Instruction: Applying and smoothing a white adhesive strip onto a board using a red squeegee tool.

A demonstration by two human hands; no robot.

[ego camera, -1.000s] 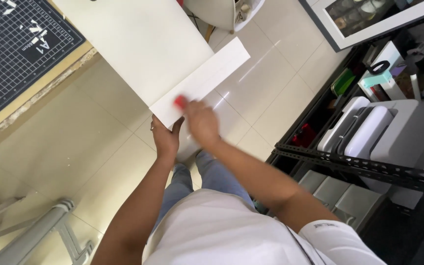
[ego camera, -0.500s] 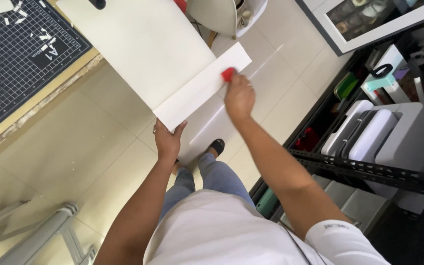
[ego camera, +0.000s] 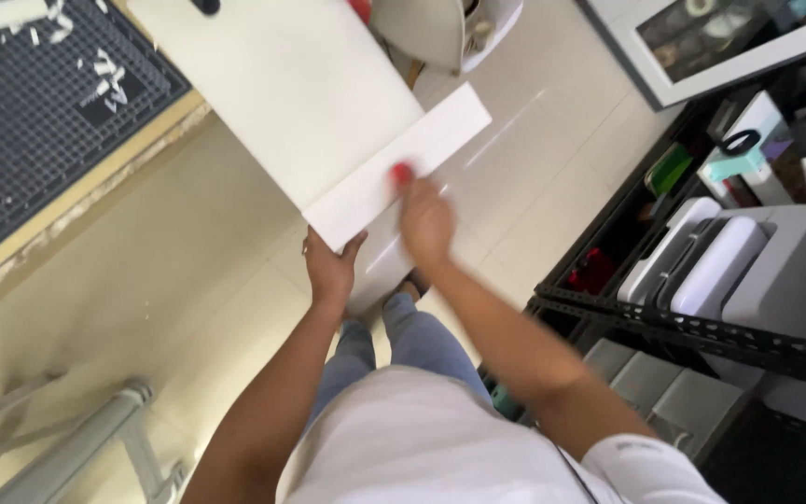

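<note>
Fingers of the left hand [ego camera: 330, 271] are curled up around the near corner of a white folded strip [ego camera: 401, 166], so the sheet is steadied from below. The strip lies along the edge of a large white board [ego camera: 277, 84], running from 7 o'clock to 2 o'clock. A small red tool [ego camera: 401, 173] is pinched in the right hand [ego camera: 426, 219], blurred, and pressed onto the strip's middle. At 10 o'clock a dark gridded cutting mat [ego camera: 39, 121] is seen.

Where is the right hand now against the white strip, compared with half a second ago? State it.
Yes, moved. The right hand with the small red tool slid back along the white strip from its far end towards the left hand.
</note>
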